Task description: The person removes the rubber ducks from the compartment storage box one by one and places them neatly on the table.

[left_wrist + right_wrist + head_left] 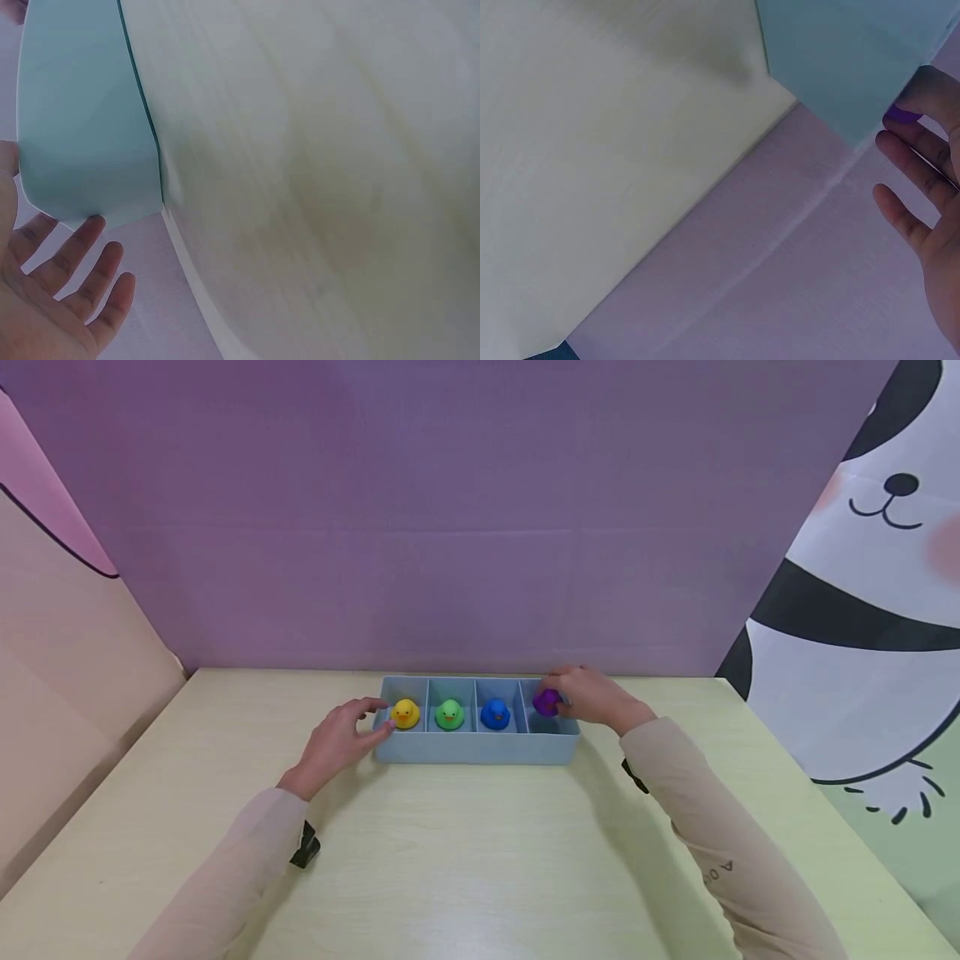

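A light blue box [476, 749] with side-by-side compartments stands on the table. In it sit a yellow rubber duck [405, 715] at the left end, then a green rubber duck [449, 716] and a blue rubber duck [496, 715]. At the rightmost compartment, my right hand [588, 695] pinches a purple rubber duck [547, 702], which is partly covered by the fingers. My left hand [341, 737] grips the box's left end. Its thumb is at the rim, and in the left wrist view the spread fingers [81, 247] lie against the end wall.
The pale wooden table [465, 852] extends in front of the box and to both sides. A purple backdrop [450, 527] rises behind it. Panels flank the table, the right one printed with a panda [885, 693].
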Available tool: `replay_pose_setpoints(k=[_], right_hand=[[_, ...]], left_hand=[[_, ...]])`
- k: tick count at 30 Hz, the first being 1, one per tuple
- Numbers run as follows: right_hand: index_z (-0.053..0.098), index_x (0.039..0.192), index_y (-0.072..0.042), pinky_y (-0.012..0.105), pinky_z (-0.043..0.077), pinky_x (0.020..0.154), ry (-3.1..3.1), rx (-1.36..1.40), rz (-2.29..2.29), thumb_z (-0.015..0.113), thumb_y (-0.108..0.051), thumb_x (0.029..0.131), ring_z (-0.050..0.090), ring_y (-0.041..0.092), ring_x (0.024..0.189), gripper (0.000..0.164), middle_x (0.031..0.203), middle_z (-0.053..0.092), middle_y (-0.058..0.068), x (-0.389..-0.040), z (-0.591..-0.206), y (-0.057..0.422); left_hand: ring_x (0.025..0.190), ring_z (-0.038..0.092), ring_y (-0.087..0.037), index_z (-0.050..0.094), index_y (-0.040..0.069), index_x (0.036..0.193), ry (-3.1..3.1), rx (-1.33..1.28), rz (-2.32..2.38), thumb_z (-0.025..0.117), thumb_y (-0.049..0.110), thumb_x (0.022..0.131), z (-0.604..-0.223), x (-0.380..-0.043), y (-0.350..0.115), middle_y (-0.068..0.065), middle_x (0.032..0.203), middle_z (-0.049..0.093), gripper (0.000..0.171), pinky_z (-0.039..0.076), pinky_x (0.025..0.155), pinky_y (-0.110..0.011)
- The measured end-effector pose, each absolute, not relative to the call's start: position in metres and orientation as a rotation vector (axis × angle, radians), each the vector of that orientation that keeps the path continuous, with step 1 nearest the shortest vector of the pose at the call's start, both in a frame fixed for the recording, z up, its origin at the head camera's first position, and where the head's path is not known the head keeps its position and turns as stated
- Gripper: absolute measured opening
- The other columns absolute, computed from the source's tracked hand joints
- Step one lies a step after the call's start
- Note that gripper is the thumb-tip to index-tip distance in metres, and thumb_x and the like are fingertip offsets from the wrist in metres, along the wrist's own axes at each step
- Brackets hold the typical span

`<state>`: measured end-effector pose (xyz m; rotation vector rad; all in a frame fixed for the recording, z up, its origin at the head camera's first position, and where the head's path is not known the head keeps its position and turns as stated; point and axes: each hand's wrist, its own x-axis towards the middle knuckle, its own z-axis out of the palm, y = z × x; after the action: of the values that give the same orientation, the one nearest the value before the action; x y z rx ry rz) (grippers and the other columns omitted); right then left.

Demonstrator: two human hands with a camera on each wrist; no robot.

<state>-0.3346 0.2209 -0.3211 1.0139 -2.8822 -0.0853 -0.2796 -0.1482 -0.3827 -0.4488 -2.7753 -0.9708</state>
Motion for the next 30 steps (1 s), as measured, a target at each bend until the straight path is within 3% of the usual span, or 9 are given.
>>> replay_pose_setpoints(k=[30], right_hand=[[0.065, 0.103, -0.011, 0.047, 0.045, 0.085, -2.812, 0.971, -0.029, 0.068, -0.004, 0.076, 0.058, 0.023, 0.093, 0.028, 0.096, 0.061, 0.004, -0.323, -0.289, 0.254]], left_hand=[[0.109, 0.055, -0.031, 0.055, 0.012, 0.124, -2.775, -0.421, -0.955, 0.058, 0.04, 0.087, -0.385, -0.28, -0.148, -0.007, 0.125, 0.057, 0.046, 0.047, 0.085, -0.048]])
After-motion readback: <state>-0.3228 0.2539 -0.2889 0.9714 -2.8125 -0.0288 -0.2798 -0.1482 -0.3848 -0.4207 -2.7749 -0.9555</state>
